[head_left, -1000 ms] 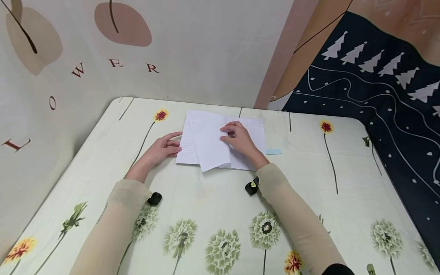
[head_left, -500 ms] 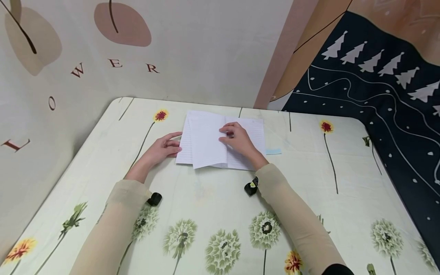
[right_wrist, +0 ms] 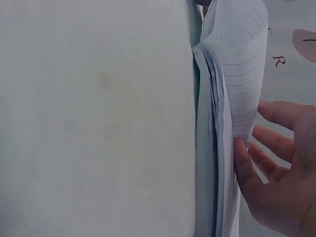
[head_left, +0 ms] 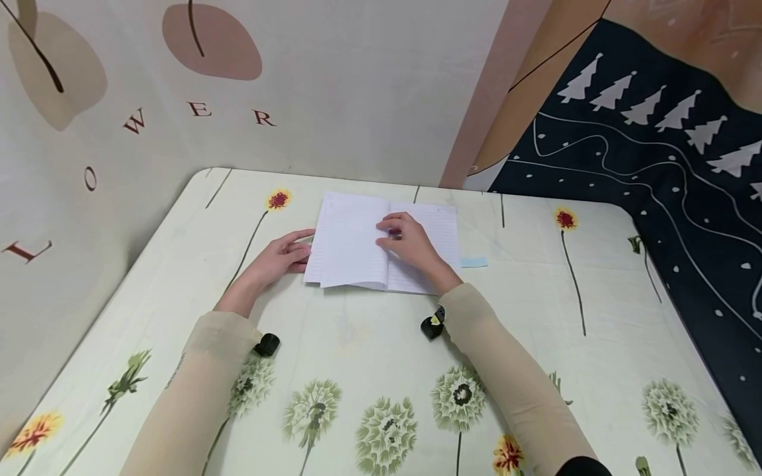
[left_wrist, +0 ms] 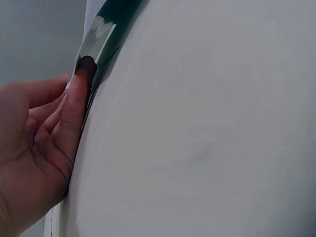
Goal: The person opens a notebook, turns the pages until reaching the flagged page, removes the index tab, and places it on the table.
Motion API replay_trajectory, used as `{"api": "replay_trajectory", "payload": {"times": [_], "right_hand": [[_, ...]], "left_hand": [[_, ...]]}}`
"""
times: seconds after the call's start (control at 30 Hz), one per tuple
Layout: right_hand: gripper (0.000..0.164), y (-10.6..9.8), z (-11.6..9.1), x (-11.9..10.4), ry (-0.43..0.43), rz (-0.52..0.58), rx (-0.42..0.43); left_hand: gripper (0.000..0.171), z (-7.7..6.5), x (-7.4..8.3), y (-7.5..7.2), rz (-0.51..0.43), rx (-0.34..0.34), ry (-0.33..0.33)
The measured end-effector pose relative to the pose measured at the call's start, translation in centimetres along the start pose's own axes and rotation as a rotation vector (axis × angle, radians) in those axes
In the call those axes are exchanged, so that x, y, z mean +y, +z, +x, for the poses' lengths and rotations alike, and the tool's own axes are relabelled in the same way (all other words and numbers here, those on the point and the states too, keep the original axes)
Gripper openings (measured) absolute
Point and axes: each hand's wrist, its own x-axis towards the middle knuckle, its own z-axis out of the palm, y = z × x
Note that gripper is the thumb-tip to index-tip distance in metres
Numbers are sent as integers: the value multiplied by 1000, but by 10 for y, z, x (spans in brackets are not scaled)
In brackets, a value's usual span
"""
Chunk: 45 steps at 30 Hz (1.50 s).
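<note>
A white lined notebook [head_left: 357,244] lies open on the cloth, a loose-standing page [right_wrist: 242,84] curving over its left side. My left hand [head_left: 270,264] holds the notebook's left edge, fingers beneath the green-patterned cover [left_wrist: 106,37] and thumb at the edge in the left wrist view. Near the spine, my right hand [head_left: 411,244] touches the turned page with bent, spread fingers. In the right wrist view, the thumb [right_wrist: 245,165] of that hand lies against the paper, and page layers [right_wrist: 215,123] show edge-on.
A light blue strip [head_left: 474,262] sticks out past the notebook's right edge. Underneath is a table with a flower-print cloth [head_left: 357,357]. Printed fabric walls [head_left: 357,99] rise behind and at the sides. A black wrist camera [head_left: 268,344] sits at the left cuff, another [head_left: 432,327] at the right.
The turned page has swung left and come down flatter over the left side of the notebook. My right hand has shifted slightly left with it; my left hand stays at the edge.
</note>
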Motion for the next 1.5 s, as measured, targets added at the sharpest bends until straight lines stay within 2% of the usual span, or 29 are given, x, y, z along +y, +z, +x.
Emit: {"api": "replay_trajectory", "payload": {"times": [0.2, 0.73, 1.27, 1.5], "right_hand": [[34, 2, 1, -1, -13, 6, -10], [38, 2, 2, -4, -19, -55, -61], [40, 7, 1, -5, -1, -109, -102], [38, 5, 0, -6, 13, -74, -88]], "left_hand": [[49, 0, 0, 0, -22, -2, 0], [61, 1, 0, -1, -48, -5, 23], [66, 2, -1, 1, -25, -14, 33], [65, 3, -3, 1, -9, -5, 29]]}}
